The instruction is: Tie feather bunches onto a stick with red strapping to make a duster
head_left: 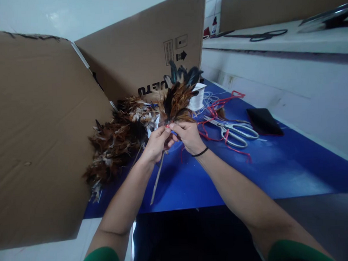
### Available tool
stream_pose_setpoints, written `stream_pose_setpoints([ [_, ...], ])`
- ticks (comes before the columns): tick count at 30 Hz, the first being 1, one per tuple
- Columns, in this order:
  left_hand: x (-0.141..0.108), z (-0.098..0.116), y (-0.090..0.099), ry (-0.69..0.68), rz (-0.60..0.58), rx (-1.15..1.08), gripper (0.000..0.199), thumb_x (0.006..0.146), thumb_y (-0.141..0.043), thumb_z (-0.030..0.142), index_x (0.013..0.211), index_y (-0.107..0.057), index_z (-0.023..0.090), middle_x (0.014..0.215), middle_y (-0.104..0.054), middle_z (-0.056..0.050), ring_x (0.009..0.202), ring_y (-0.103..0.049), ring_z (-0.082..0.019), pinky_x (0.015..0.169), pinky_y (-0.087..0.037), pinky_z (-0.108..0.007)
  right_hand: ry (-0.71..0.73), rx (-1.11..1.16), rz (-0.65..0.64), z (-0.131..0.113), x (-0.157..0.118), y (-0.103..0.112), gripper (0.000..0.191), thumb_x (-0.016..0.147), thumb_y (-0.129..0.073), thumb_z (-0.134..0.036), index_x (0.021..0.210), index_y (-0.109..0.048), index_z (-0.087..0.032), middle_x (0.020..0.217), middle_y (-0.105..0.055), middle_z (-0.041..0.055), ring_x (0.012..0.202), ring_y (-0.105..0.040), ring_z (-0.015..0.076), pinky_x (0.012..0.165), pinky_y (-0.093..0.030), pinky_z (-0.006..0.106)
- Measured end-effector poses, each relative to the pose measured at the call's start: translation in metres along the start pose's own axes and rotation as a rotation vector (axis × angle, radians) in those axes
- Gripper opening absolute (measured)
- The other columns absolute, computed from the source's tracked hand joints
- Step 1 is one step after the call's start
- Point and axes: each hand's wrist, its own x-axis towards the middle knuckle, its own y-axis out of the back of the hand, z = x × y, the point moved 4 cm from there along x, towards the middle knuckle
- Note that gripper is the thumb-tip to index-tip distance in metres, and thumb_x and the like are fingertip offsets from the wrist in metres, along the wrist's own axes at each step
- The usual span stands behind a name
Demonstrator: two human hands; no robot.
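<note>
Both my hands meet at the base of a feather duster (177, 99), whose brown and dark green-black feathers fan upward. Its thin stick handle (157, 179) slants down below my fingers. Closed round the stick just under the feathers is my left hand (158, 142). My right hand (188, 135), with a black band at the wrist, pinches red plastic string (167, 126) against the feather base. More of this string trails off to the right over the scissors. How far the string goes round the stick is hidden by my fingers.
Brown feather bunches (114, 144) lie heaped at left against the cardboard panels (32, 133). To the right on the blue table (279, 172) are white-handled scissors (234, 133), a white spool (197, 96) and a dark flat object (264, 121). Black scissors (268, 35) rest on the ledge.
</note>
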Motion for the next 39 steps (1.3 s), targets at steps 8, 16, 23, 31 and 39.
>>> stream_pose_setpoints([
  [8, -0.003, -0.006, 0.012, -0.196, 0.235, 0.656, 0.028, 0.094, -0.04, 0.031, 0.074, -0.054, 0.016, 0.058, -0.059, 0.0, 0.044, -0.047, -0.007, 0.049, -0.036, -0.019, 0.034, -0.16, 0.001, 0.01, 0.004, 0.002, 0.031, 0.072, -0.066, -0.039, 0.053, -0.062, -0.015, 0.049, -0.053, -0.0023, 0.049, -0.044, 0.0093, 0.052, -0.035, 0.025],
  [16, -0.005, -0.006, 0.005, -0.377, 0.34, 1.113, 0.025, 0.095, -0.034, 0.021, 0.098, -0.058, 0.013, 0.068, -0.061, -0.005, 0.059, -0.055, -0.015, 0.059, -0.039, -0.025, 0.027, -0.285, 0.103, 0.003, 0.001, 0.002, 0.039, 0.071, -0.065, -0.04, 0.045, -0.047, -0.017, 0.046, -0.035, -0.0061, 0.049, -0.03, 0.0065, 0.048, -0.023, 0.025],
  [23, -0.009, -0.003, 0.0, -0.383, 0.288, 0.823, 0.024, 0.092, -0.044, 0.025, 0.108, -0.059, 0.016, 0.074, -0.064, -0.004, 0.06, -0.056, -0.012, 0.061, -0.043, -0.023, -0.049, -0.051, 0.206, 0.004, 0.001, 0.004, 0.04, 0.063, -0.07, -0.04, 0.042, -0.043, -0.019, 0.044, -0.036, -0.0065, 0.046, -0.031, 0.0062, 0.045, -0.026, 0.024],
  [31, -0.002, -0.001, -0.002, -0.082, 0.039, 0.123, 0.026, 0.087, -0.05, 0.041, 0.081, -0.052, 0.016, 0.061, -0.055, 0.002, 0.039, -0.038, -0.005, 0.037, -0.024, -0.017, -0.06, 0.082, 0.091, -0.001, 0.0, 0.002, 0.033, 0.067, -0.069, -0.04, 0.049, -0.055, -0.017, 0.041, -0.045, -0.005, 0.039, -0.038, 0.0068, 0.041, -0.03, 0.023],
  [39, -0.007, 0.0, 0.011, -0.379, 0.319, 0.881, 0.026, 0.094, -0.04, 0.025, 0.1, -0.063, 0.015, 0.061, -0.058, 0.0, 0.052, -0.051, -0.01, 0.058, -0.039, -0.021, 0.006, -0.068, 0.037, 0.004, 0.005, 0.003, 0.031, 0.066, -0.069, -0.043, 0.053, -0.059, -0.016, 0.049, -0.047, -0.0038, 0.05, -0.038, 0.0081, 0.051, -0.032, 0.025],
])
